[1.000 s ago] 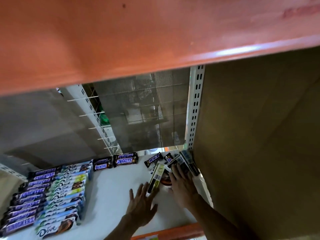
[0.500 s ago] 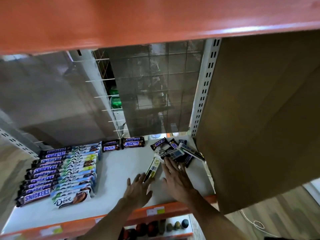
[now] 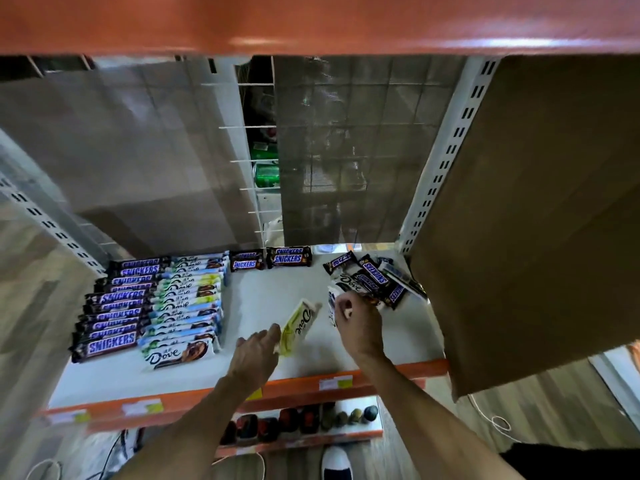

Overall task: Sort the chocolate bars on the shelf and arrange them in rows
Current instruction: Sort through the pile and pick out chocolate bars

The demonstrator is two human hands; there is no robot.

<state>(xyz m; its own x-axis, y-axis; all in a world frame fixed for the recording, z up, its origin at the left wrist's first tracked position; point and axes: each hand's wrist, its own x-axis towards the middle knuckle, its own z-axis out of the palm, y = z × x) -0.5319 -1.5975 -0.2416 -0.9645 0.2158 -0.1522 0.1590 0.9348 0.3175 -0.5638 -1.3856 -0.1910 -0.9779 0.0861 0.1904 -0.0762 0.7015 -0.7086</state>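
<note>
White shelf board [image 3: 263, 292] carries neat rows of Snickers and Dove bars [image 3: 166, 299] at left and a loose heap of wrapped bars [image 3: 370, 278] at right. Mid-shelf, the left hand [image 3: 256, 351] pinches a pale yellow Dove bar [image 3: 299, 322]. The right hand [image 3: 358, 322] grips a white-wrapped bar [image 3: 332, 306] at the heap's edge. The yellow one should go flush against the Dove row, label aligned.

A: Lettering, left rows?
B: "SNICKERS" on the dark bars of the outer row [image 3: 110, 344]; "Dove" on the pale bars of the inner row [image 3: 176, 355].
A: Rear of the shelf [image 3: 263, 296]?
B: "SNICKERS" too, on two brown bars [image 3: 289, 258] side by side.
A: Right half?
B: "Dove" on the yellow-green bar [image 3: 300, 322]; "SNICKERS" and "Dove" on wrappers in the loose pile [image 3: 370, 277]; print on the white bar [image 3: 331, 308] blurred. Front-edge price tags [image 3: 334, 383] illegible.
</note>
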